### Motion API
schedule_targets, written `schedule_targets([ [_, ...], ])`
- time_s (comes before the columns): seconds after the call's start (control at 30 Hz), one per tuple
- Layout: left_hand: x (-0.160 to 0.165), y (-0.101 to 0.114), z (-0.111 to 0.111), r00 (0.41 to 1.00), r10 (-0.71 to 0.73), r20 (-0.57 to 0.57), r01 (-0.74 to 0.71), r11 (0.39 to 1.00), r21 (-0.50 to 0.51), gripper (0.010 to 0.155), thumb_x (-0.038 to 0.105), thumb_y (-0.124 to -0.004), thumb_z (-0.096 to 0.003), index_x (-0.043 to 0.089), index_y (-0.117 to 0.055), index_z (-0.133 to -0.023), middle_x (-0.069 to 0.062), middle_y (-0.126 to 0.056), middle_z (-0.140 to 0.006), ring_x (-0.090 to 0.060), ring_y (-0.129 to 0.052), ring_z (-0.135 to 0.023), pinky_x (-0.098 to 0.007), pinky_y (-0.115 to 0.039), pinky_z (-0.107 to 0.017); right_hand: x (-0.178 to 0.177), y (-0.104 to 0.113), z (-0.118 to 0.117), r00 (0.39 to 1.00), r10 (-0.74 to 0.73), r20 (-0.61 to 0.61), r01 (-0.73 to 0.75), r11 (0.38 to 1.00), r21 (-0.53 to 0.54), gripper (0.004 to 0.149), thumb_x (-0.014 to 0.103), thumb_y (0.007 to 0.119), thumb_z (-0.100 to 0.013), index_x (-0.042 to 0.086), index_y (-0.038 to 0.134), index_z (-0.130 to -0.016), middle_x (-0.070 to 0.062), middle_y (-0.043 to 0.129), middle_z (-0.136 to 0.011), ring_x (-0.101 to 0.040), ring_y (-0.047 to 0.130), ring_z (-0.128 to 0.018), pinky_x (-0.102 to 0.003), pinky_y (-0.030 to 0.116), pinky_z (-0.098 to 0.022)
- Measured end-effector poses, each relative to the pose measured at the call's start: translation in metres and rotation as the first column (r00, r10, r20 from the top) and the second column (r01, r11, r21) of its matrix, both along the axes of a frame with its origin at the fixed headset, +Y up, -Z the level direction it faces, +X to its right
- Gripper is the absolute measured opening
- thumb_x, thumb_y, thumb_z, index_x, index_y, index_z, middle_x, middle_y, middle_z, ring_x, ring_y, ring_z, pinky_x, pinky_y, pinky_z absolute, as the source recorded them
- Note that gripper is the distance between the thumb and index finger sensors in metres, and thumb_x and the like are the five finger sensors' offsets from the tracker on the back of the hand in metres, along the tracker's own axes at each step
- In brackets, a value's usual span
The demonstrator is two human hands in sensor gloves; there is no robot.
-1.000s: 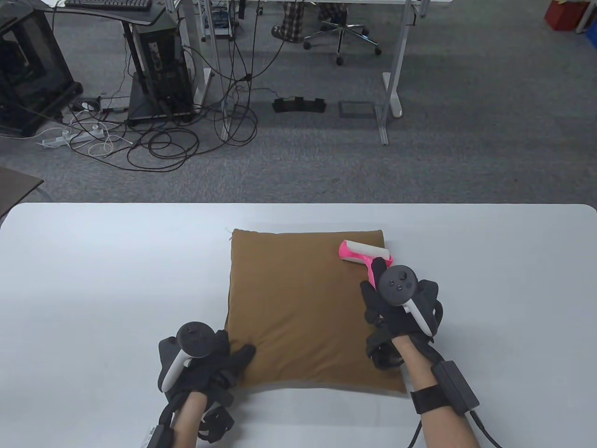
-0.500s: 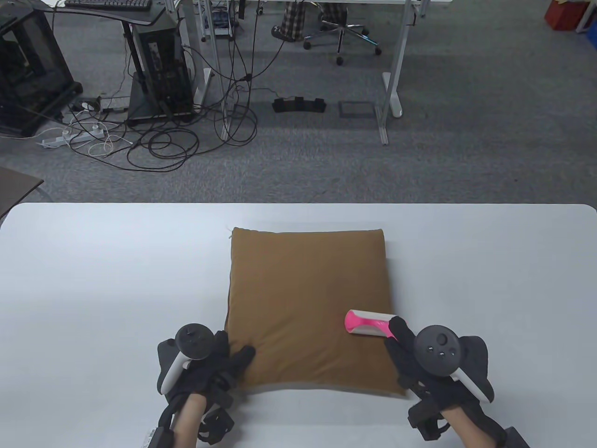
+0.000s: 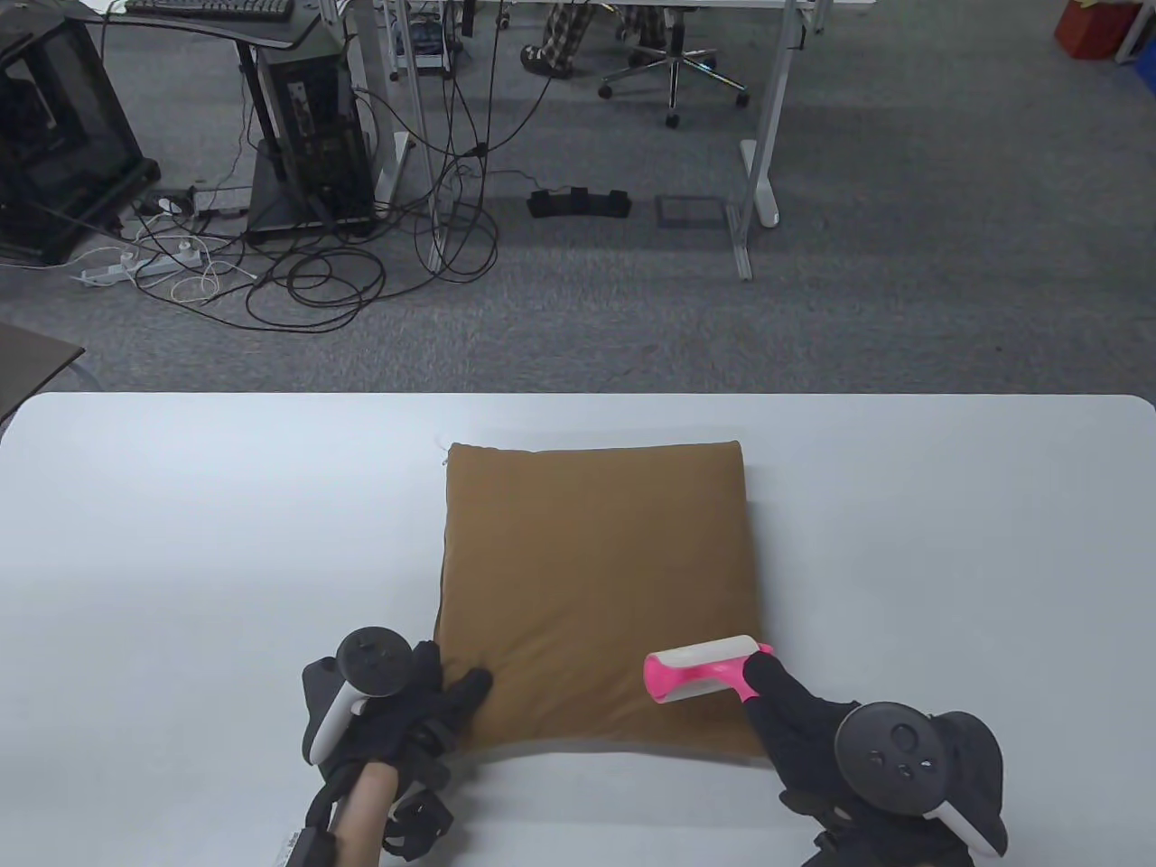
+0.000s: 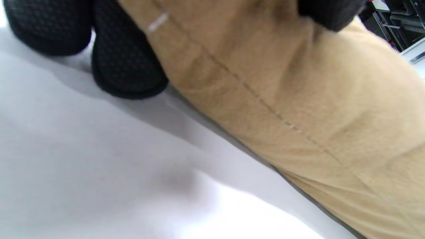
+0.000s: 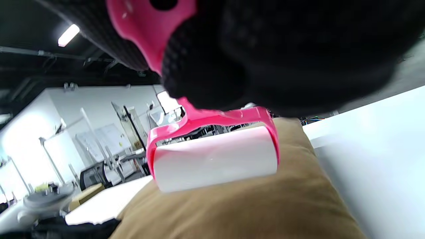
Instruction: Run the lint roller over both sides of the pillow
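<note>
A brown square pillow [image 3: 591, 578] lies flat on the white table [image 3: 181, 542]. My right hand [image 3: 813, 731] grips the pink handle of a lint roller [image 3: 700, 668], whose white roll rests on the pillow's near right part. The right wrist view shows the roll [image 5: 214, 159] lying on the brown fabric [image 5: 265, 205]. My left hand [image 3: 433, 713] presses on the pillow's near left corner, thumb on top. In the left wrist view its fingertips [image 4: 126, 66] sit on the table beside the pillow's seamed edge [image 4: 282, 99].
The table's far edge [image 3: 578, 395] runs behind the pillow. Beyond it are grey carpet, cables [image 3: 316, 271], desk legs [image 3: 759, 172] and an office chair [image 3: 673, 72]. White table surface lies on both sides of the pillow.
My right hand has drawn the lint roller from the pillow's far right corner down its right side to the near right part. My left hand has stayed on the near left corner.
</note>
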State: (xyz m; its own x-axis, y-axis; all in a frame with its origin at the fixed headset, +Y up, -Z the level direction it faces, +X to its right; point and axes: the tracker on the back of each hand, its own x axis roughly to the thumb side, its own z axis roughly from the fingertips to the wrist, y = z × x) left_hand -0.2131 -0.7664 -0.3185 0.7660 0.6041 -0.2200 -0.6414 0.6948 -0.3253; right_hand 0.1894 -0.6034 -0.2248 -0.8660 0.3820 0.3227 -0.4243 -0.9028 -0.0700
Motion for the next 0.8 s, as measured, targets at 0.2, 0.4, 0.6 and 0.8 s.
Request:
schedule_targets([
  [0.2, 0.0, 0.0, 0.0, 1.0, -0.004, 0.005, 0.004, 1.0, -0.001, 0.097, 0.07, -0.064, -0.0459, 0.004, -0.033, -0.11, -0.018, -0.082, -0.085, -0.028, -0.1, -0.043, -0.056, -0.078, -0.043, -0.027, -0.029, -0.012, 0.99, 0.126, 0.065, -0.126, 0.992, 0.004, 0.049, 0.041, 0.066, -0.061, 0.012, 0.075, -0.099, -0.011, 0.103, -0.031, -0.021, 0.1, -0.011, -0.042, 0.085, -0.009],
  [0.4, 0.001, 0.0, 0.0, 1.0, -0.004, 0.006, 0.004, 1.0, -0.001, 0.097, 0.07, -0.063, -0.046, 0.004, -0.033, -0.11, -0.018, -0.082, -0.085, -0.028, -0.1, -0.043, -0.056, -0.078, -0.043, -0.055, -0.03, -0.039, 0.985, 0.113, 0.131, -0.115, 0.993, 0.008, 0.056, 0.047, 0.063, -0.062, 0.008, 0.071, -0.101, -0.011, 0.103, -0.037, -0.022, 0.101, -0.015, -0.042, 0.085, -0.012],
  [0.6, 0.001, 0.0, 0.0, 1.0, -0.003, 0.006, 0.003, 1.0, -0.002, 0.097, 0.07, -0.063, -0.046, 0.004, -0.033, -0.11, -0.018, -0.082, -0.085, -0.028, -0.1, -0.043, -0.056, -0.078, -0.043, -0.079, -0.042, -0.077, 0.967, 0.184, 0.174, -0.192, 0.981, 0.027, 0.063, 0.05, 0.064, -0.06, 0.008, 0.059, -0.107, -0.011, 0.102, -0.047, -0.021, 0.1, -0.019, -0.042, 0.085, -0.014],
  [0.8, 0.0, 0.0, -0.001, 1.0, 0.006, 0.01, -0.006, 1.0, -0.014, 0.097, 0.07, -0.063, -0.0461, 0.004, -0.033, -0.11, -0.018, -0.082, -0.085, -0.028, -0.1, -0.043, -0.056, -0.078, -0.043, -0.083, -0.063, -0.136, 0.963, 0.117, 0.242, -0.1, 0.992, -0.079, 0.065, 0.051, 0.063, -0.061, 0.022, 0.039, -0.113, -0.014, 0.095, -0.065, -0.021, 0.098, -0.024, -0.042, 0.084, -0.017],
])
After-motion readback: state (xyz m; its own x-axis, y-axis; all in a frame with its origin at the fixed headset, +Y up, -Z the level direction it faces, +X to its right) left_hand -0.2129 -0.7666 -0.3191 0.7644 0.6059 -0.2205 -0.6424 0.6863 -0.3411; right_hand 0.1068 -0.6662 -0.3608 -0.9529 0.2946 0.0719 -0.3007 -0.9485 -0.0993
